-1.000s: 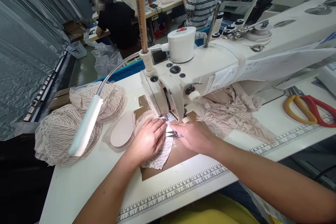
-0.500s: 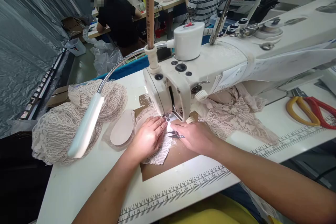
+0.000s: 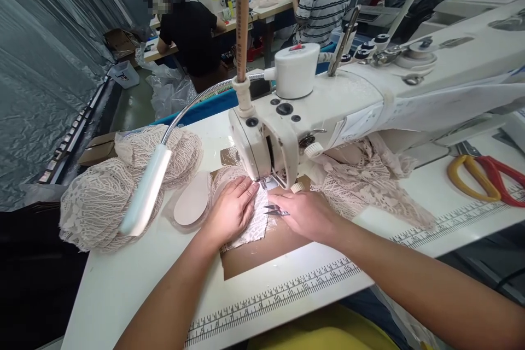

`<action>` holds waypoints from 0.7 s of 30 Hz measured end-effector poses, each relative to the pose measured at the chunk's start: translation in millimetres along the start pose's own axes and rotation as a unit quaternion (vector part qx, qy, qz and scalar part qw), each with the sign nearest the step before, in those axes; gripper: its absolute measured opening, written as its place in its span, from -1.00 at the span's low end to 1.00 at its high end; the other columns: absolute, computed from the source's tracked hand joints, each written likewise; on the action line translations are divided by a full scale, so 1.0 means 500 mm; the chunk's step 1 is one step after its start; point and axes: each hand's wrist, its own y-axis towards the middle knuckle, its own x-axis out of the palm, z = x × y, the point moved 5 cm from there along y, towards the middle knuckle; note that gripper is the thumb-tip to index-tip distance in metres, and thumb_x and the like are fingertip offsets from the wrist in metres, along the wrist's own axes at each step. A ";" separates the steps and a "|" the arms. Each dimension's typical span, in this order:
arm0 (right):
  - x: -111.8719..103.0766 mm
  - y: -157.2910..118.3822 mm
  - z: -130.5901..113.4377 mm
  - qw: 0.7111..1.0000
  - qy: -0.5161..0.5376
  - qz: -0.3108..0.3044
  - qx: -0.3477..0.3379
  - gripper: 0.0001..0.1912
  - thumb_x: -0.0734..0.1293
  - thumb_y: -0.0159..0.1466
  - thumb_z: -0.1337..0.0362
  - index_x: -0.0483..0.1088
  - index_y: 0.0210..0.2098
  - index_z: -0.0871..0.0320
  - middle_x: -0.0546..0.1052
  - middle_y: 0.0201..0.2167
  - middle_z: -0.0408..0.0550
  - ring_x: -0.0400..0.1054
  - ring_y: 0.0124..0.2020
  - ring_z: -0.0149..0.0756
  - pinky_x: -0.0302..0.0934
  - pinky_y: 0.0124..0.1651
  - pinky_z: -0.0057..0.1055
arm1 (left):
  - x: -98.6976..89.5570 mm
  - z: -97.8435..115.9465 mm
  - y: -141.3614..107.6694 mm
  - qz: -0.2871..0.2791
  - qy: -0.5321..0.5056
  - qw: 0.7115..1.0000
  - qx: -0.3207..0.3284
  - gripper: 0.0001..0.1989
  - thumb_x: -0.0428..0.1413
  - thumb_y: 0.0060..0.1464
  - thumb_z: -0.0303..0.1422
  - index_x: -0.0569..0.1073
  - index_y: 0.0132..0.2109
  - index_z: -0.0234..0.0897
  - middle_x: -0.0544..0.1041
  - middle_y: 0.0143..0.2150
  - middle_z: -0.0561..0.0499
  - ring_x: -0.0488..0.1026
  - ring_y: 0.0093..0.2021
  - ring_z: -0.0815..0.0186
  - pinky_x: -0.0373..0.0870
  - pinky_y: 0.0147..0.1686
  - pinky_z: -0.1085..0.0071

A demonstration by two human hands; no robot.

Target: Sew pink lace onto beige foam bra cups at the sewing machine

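A pale lace piece [image 3: 255, 224] lies under the needle area of the white sewing machine [image 3: 262, 147]. My left hand [image 3: 232, 210] rests flat on the lace, its fingers stretched out towards the presser foot [image 3: 266, 181]. Just right of the needle, my right hand [image 3: 305, 212] is closed round small thread snips [image 3: 275, 210], whose blades point left over the lace. Beside my left hand lies an oval pad [image 3: 191, 202] on lace.
Lace cup stacks [image 3: 96, 205] lie on the left under a bright lamp [image 3: 146, 191]. Gathered lace [image 3: 369, 175] and large red-and-yellow scissors [image 3: 484, 178] lie on the right. A ruler strip [image 3: 287, 290] runs along the front edge. Two people sit behind.
The lace under my left hand has shifted slightly up towards the machine. My right hand keeps its hold on the snips. The whole view has moved a little.
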 end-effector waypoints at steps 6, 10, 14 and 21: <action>-0.007 -0.005 -0.003 0.999 0.052 0.012 0.006 -0.70 0.22 0.25 0.32 0.42 -0.04 0.04 0.57 -0.22 -0.12 0.43 -0.27 -0.26 0.17 -0.34 -0.44 | -0.001 -0.003 -0.004 0.009 0.004 0.999 -0.039 -0.57 -0.10 0.20 -0.37 0.28 0.20 -0.34 0.33 0.20 -0.23 0.22 0.21 0.02 0.21 0.14 0.00; -0.006 -0.005 0.003 0.995 0.089 0.032 0.022 -0.68 0.22 0.26 0.33 0.43 -0.02 0.03 0.55 -0.12 -0.12 0.43 -0.18 -0.27 0.26 -0.21 -0.43 | -0.011 0.020 -0.014 0.014 0.008 0.998 -0.053 -0.59 -0.04 0.15 -0.39 0.35 0.13 -0.37 0.38 0.16 -0.26 0.27 0.17 0.01 0.27 0.10 -0.01; -0.009 -0.003 0.009 0.989 0.133 0.068 0.015 -0.67 0.17 0.32 0.24 0.41 0.02 0.08 0.52 -0.06 -0.06 0.41 -0.08 -0.24 0.29 -0.08 -0.34 | -0.019 0.096 -0.053 -0.030 -0.006 0.998 -0.063 -0.60 0.03 0.09 -0.37 0.39 0.08 -0.35 0.40 0.14 -0.24 0.35 0.07 -0.03 0.36 0.01 -0.01; -0.002 -0.013 -0.037 0.968 0.244 0.004 -0.053 -0.54 0.25 0.22 0.30 0.33 0.12 0.17 0.47 0.03 0.02 0.37 0.02 -0.19 0.27 0.05 -0.23 | -0.076 0.179 -0.146 0.057 -0.194 0.972 -0.120 -0.57 0.03 0.15 -0.33 0.31 0.16 -0.22 0.36 0.18 -0.12 0.26 0.19 0.16 0.25 0.18 0.17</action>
